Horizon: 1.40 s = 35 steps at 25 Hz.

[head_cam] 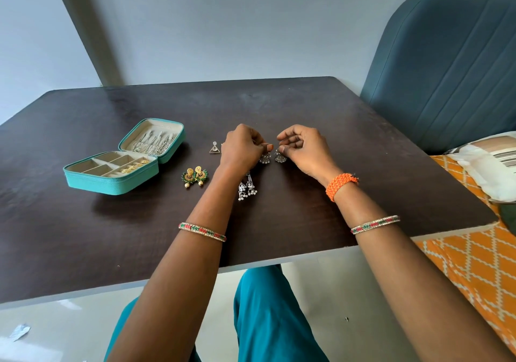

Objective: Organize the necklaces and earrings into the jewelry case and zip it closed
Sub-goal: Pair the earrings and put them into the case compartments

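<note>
Your left hand and right hand sit side by side to the right of the open teal jewelry case, each with fingers curled down onto one of a pair of dark silver bell earrings; the fingertips hide the hooks, so you seem to be pinching them, though how firm the grip is cannot be read. Lift each earring by its top so the bell hangs free, and carry both together to the case so the pair stays matched. Set them in one of the bare compartments of the tray, away from the gold pieces at its right side, and keep clear of the silver chains lying in the lid. Between your hands and the case wait the green-and-gold earrings and a small triangular earring; the white-beaded earrings lie under your left wrist, so raise it rather than drag across them.
</note>
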Available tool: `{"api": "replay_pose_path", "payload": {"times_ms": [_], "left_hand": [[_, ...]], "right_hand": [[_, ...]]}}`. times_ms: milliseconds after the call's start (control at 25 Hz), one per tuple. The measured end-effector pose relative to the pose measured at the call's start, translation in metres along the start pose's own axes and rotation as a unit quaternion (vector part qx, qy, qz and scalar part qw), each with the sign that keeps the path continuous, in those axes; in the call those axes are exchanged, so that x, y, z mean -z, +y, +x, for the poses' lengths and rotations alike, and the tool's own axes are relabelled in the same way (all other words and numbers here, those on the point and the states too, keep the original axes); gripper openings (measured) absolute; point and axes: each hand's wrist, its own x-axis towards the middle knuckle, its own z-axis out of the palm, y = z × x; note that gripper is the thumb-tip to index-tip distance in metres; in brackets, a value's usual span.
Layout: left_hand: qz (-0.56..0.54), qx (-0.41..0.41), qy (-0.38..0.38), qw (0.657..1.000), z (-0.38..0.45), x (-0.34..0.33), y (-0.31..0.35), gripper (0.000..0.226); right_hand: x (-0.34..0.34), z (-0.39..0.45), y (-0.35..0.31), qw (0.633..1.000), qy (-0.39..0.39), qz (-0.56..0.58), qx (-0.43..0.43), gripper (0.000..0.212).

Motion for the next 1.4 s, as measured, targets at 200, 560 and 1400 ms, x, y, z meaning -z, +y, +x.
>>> {"api": "replay_pose_path", "payload": {"times_ms": [200, 560, 1400], "left_hand": [[-0.008, 0.005, 0.006, 1.000, 0.000, 0.001, 0.002, 0.025], [-0.169, -0.002, 0.108, 0.980, -0.039, 0.045, -0.010, 0.027], [-0.060, 0.002, 0.173, 0.983, -0.086, 0.084, -0.079, 0.012]], "right_hand": [[0.000, 0.000, 0.001, 1.000, 0.024, -0.004, -0.003, 0.013], [-0.001, -0.016, -0.024, 0.988, 0.134, 0.080, -0.001, 0.034], [-0.074, -0.047, -0.092, 0.967, -0.051, -0.214, 0.128, 0.014]]}}
